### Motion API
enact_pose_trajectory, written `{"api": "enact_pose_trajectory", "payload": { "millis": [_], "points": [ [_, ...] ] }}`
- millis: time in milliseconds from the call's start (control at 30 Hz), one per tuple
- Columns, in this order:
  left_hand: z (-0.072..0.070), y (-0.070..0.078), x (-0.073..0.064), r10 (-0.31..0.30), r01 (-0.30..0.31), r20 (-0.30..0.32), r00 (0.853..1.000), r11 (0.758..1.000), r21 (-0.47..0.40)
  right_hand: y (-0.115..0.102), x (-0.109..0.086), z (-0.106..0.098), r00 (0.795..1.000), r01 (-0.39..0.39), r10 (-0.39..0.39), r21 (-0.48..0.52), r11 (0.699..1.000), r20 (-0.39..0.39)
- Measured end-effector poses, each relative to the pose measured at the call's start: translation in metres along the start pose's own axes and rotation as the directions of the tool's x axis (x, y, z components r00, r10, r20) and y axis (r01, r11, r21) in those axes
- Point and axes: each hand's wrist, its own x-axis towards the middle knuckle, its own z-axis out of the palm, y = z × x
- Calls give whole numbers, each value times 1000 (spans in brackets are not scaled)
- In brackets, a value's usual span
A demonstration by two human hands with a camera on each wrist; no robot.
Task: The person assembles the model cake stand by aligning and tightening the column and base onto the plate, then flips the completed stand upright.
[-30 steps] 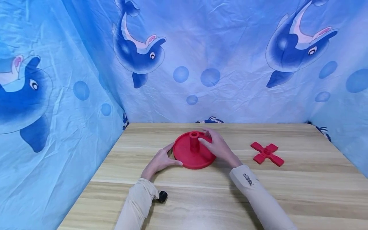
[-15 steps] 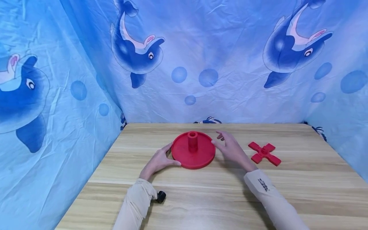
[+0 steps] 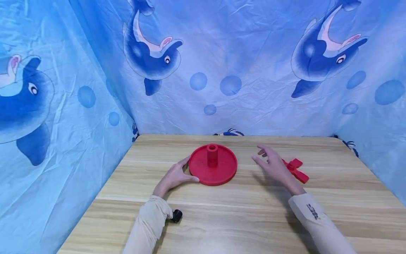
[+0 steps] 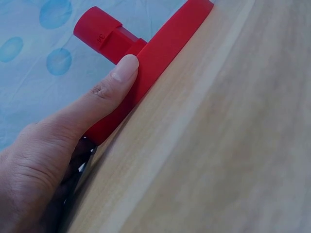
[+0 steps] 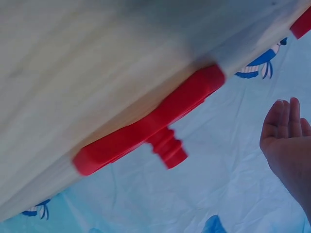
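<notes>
A round red tray (image 3: 222, 173) with a raised rim lies flat on the table. From its middle rises a hollow red post (image 3: 212, 155), which carries small marks in the left wrist view. My left hand (image 3: 175, 175) holds the tray's left side, with the thumb (image 4: 104, 94) against the near rim. To the right, my right hand (image 3: 275, 167) hovers with relaxed fingers and nothing in it. Just beyond that hand lies a red cross-shaped piece (image 3: 299, 173), partly hidden by it. The right wrist view shows the cross's ridged central stub (image 5: 169, 148) pointing up from the table.
The wooden table (image 3: 222, 215) reaches back to a blue curtain (image 3: 260, 109) printed with dolphins, which also hangs at the left and right. A small black object (image 3: 177, 215) sits at the left sleeve cuff.
My right hand has left the tray's post and rim and moved right, to beside the cross-shaped piece, covering part of it. The left hand has stayed on the tray.
</notes>
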Motion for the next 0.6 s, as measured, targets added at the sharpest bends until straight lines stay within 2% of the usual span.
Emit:
{"api": "enact_pose_trajectory", "payload": {
  "millis": [267, 600],
  "points": [
    [0, -3, 0, 3, -3, 2, 1000, 1000, -8, 13, -15, -17, 1000, 1, -1, -42, 999, 0],
    [1, -2, 2, 11, -11, 2, 1000, 1000, -2, 34, -33, -39, 999, -13, 9, -81, 997, -52]
  ]
}}
